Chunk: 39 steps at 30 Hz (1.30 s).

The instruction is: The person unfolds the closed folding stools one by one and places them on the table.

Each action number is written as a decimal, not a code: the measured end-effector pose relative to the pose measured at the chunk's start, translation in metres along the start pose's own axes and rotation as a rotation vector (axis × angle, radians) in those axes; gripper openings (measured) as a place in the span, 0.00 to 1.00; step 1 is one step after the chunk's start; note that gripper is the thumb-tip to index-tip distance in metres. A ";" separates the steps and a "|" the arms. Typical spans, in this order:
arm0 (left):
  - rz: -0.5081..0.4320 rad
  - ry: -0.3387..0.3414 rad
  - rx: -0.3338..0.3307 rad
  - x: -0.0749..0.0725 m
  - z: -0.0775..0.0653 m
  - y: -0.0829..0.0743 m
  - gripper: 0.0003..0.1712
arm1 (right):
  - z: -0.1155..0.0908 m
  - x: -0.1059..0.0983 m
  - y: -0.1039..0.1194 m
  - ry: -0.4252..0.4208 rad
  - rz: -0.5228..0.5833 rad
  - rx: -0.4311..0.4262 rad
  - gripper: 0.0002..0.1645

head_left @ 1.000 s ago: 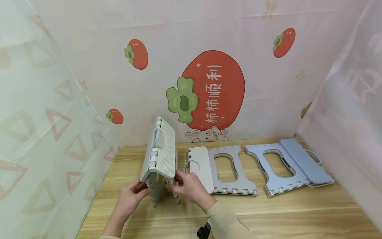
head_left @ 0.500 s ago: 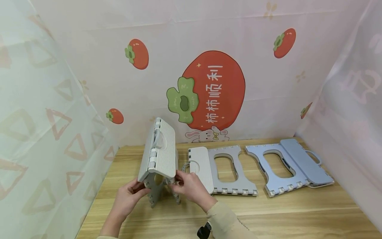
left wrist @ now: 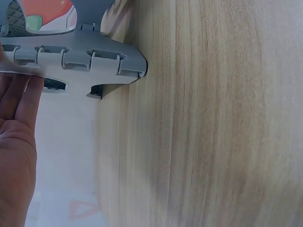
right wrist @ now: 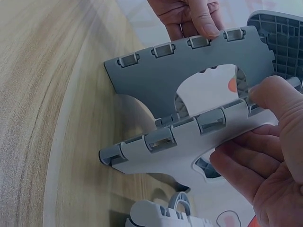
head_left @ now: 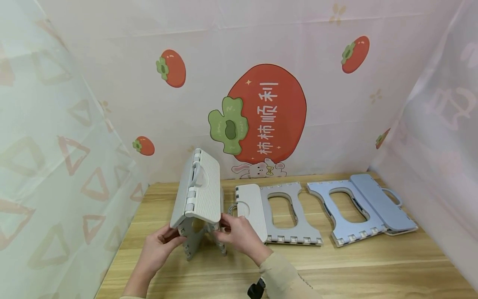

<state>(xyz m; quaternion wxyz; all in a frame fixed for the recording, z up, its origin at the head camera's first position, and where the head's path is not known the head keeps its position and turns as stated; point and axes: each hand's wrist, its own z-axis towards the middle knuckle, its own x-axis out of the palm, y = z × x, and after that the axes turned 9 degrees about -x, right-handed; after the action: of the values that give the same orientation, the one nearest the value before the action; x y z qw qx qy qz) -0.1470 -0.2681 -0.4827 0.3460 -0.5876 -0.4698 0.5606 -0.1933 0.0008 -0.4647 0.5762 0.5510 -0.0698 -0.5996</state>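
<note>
A folding stool (head_left: 208, 192) in white and grey stands partly unfolded on the left of the table, its two top halves sloping like a roof. My left hand (head_left: 154, 249) pinches the edge of its left leg panel, thumb on one side and fingers on the other. On the opposite leg panel, my right hand (head_left: 240, 236) has its thumb and fingers gripping the edge. The right wrist view shows both leg panels (right wrist: 156, 90) apart, with hinges along their edges. In the left wrist view the left leg panel (left wrist: 78, 61) hides the fingertips.
A second white-and-grey folding stool (head_left: 252, 207) lies folded flat just right of the right hand. Farther right lies a blue folding stool (head_left: 377, 203), also flat. The wooden table (head_left: 347, 274) meets printed cloth walls (head_left: 328, 137) at the back and sides.
My left hand has shifted slightly left with the left leg panel, and the stool's legs and top halves stand wider apart. The right hand keeps its place almost unmoved.
</note>
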 end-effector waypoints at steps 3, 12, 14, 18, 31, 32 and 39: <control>-0.005 0.005 0.007 -0.001 0.000 0.001 0.34 | 0.000 -0.001 0.000 0.002 0.000 0.009 0.20; 0.026 -0.010 0.013 -0.003 0.001 0.003 0.35 | -0.001 -0.002 0.000 0.000 -0.006 -0.002 0.19; 0.029 -0.016 0.000 -0.003 0.000 0.003 0.35 | -0.001 -0.002 0.000 0.000 -0.011 -0.004 0.19; 0.034 -0.024 -0.025 -0.004 0.000 0.003 0.35 | -0.001 -0.002 -0.001 -0.001 -0.022 -0.010 0.20; 0.030 -0.023 0.007 -0.007 0.001 0.005 0.35 | -0.002 -0.003 -0.003 0.003 -0.020 -0.026 0.18; 0.030 -0.027 0.010 -0.007 0.001 0.006 0.35 | -0.002 -0.003 -0.003 0.004 -0.019 -0.025 0.18; 0.055 -0.035 0.017 -0.008 0.002 0.007 0.34 | -0.002 -0.004 -0.003 0.007 -0.026 -0.029 0.17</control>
<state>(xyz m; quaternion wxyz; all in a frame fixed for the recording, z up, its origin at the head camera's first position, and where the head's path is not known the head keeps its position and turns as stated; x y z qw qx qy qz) -0.1469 -0.2784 -0.4869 0.3273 -0.5874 -0.4547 0.5840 -0.1951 0.0059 -0.4657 0.5768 0.5455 -0.0518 -0.6059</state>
